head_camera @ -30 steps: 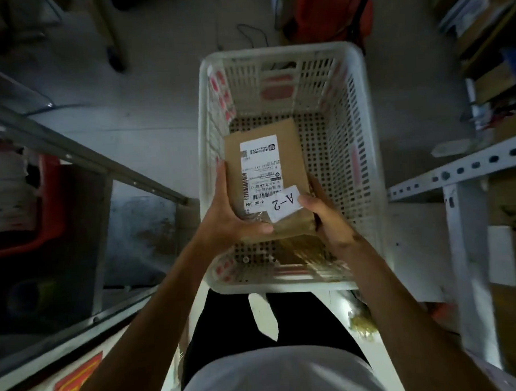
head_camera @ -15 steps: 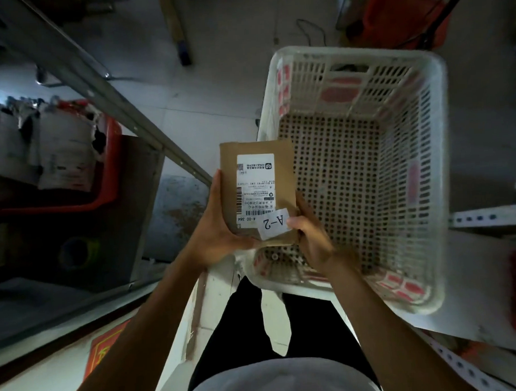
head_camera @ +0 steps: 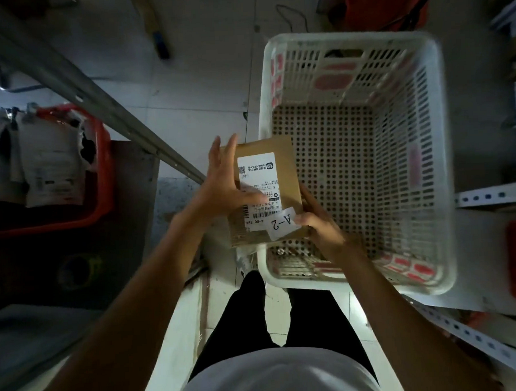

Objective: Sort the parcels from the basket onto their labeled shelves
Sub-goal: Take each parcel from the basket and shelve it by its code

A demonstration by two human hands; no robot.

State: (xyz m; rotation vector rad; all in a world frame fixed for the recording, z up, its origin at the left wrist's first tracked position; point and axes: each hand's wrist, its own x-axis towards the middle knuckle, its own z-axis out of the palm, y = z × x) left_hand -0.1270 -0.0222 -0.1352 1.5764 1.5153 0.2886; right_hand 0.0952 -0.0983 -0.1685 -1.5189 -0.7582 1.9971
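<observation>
A flat brown cardboard parcel with a white shipping label and a white slip reading "A-2" is held over the near left corner of the white plastic basket. My right hand grips its near right corner, thumb on the slip. My left hand lies against the parcel's left side with fingers straight and spread, thumb across the label. No parcel shows on the perforated bottom of the basket.
A grey metal shelf rail runs diagonally at the left. Below it a red bin holds several bagged parcels. White perforated shelf uprights stand at the right. My legs stand on the light floor between the racks.
My left hand has let go of its curled grip and now lies with fingers spread. The parcel stays by the basket's near left corner; the view has shifted slightly.
</observation>
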